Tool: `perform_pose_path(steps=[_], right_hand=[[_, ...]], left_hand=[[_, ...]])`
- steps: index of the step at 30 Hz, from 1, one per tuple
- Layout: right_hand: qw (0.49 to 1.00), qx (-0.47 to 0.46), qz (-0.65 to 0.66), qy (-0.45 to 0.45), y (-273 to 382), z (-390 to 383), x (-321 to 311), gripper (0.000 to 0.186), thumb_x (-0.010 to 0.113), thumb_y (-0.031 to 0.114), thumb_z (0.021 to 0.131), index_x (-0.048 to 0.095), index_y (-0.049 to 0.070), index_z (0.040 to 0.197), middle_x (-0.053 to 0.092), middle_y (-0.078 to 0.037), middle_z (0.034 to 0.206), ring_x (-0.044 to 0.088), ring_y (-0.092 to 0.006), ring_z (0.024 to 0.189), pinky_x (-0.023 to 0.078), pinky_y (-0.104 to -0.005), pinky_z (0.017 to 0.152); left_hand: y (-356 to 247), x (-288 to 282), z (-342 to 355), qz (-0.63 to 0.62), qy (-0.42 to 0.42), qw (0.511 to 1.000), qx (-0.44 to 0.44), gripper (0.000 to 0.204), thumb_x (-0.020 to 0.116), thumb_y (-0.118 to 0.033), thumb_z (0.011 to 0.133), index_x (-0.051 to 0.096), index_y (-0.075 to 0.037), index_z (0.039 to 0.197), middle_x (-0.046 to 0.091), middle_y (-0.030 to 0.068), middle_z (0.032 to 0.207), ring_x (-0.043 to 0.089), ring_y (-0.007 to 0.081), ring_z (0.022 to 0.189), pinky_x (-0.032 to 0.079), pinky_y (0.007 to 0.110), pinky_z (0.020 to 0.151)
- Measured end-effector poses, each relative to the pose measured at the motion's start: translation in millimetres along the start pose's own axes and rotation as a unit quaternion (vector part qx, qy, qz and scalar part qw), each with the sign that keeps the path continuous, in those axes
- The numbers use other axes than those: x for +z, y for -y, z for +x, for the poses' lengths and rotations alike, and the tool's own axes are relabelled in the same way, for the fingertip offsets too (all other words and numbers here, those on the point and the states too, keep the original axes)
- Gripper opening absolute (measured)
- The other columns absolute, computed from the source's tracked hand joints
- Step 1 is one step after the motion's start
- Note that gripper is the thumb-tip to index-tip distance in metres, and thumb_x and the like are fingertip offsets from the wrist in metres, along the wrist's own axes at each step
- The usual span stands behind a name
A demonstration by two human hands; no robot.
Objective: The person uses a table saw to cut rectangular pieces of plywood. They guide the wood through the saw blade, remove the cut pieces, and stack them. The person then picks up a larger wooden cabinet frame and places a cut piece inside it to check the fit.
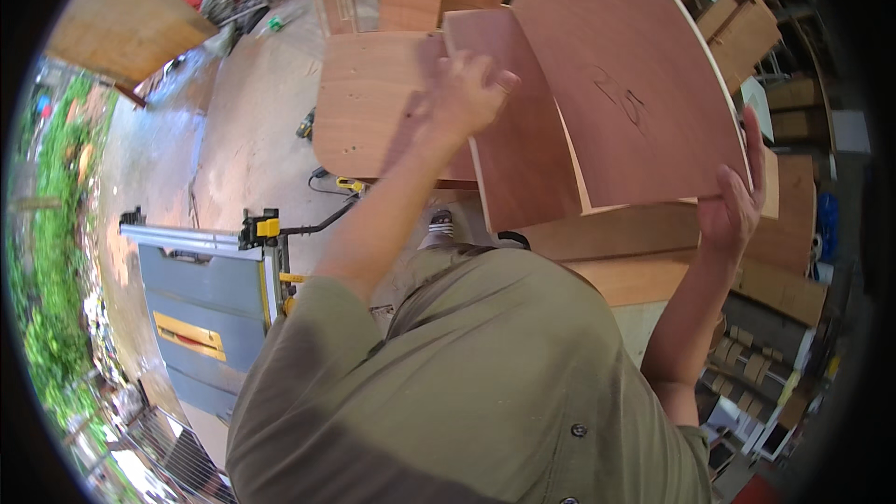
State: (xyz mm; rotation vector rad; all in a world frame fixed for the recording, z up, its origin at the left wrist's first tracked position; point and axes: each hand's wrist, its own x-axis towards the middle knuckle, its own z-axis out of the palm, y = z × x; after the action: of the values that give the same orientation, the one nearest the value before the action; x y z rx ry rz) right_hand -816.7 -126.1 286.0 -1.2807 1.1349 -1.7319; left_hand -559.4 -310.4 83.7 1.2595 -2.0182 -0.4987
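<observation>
A large reddish-brown plywood panel (644, 84) with a pencil scribble on its face stands tilted in front of me on the right. My right hand (733, 201) grips its lower right edge, thumb towards the face and fingers along the pale edge. Just left of it lies a narrower reddish plywood panel (532, 149). Over that panel's left edge is my left hand (474, 93), thumb stretched apart and fingers loosely bent, with nothing visible in it. Whether its fingertips touch the panel I cannot tell. Beneath is a lighter wooden board (364, 103) with a rounded corner.
A grey table saw (201, 308) with yellow fittings stands at my left. A drill (306, 124) and a yellow tool (350, 185) with a cord lie by the board. Wooden boards (411, 0) lean at the back. Shelving with wood pieces (747, 355) is at the right.
</observation>
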Motion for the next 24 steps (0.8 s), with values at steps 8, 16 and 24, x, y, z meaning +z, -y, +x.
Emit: perform_pose_path(steps=[8,16,24], right_hand=[[0.991,-0.021,-0.098,0.084,4.8,13.1,58.4,0.058,0.052,-0.003,0.079,0.054,0.003,0.137,0.063,-0.008,0.118,0.058,-0.0143,0.11,0.047,-0.0289,0.094],[0.96,-0.114,-0.243,0.077,-1.3,14.0,62.6,0.057,0.049,-0.004,0.077,0.056,0.003,0.132,0.068,-0.009,0.109,0.062,-0.0156,0.097,0.049,-0.028,0.086],[0.997,0.025,-0.035,-0.062,1.0,19.9,29.4,0.06,0.054,-0.006,0.076,0.054,-0.001,0.136,0.065,-0.014,0.114,0.064,-0.0151,0.094,0.054,-0.0277,0.079]], left_hand=[[19.5,-45.6,4.0,-0.252,0.063,0.961,-0.092,0.07,0.045,-0.06,0.098,0.053,-0.002,0.136,0.058,0.0192,0.132,0.056,0.028,0.121,0.041,0.04,0.103],[0.3,-56.3,6.5,-0.311,0.145,0.927,-0.153,0.083,0.043,-0.073,0.092,0.04,-0.011,0.148,0.05,0.018,0.142,0.048,0.0345,0.128,0.035,0.047,0.106],[15.9,-37.9,14.7,-0.276,0.164,0.943,-0.081,0.078,0.039,-0.066,0.097,0.031,-0.012,0.153,0.042,0.0173,0.149,0.041,0.0346,0.135,0.03,0.046,0.111]])
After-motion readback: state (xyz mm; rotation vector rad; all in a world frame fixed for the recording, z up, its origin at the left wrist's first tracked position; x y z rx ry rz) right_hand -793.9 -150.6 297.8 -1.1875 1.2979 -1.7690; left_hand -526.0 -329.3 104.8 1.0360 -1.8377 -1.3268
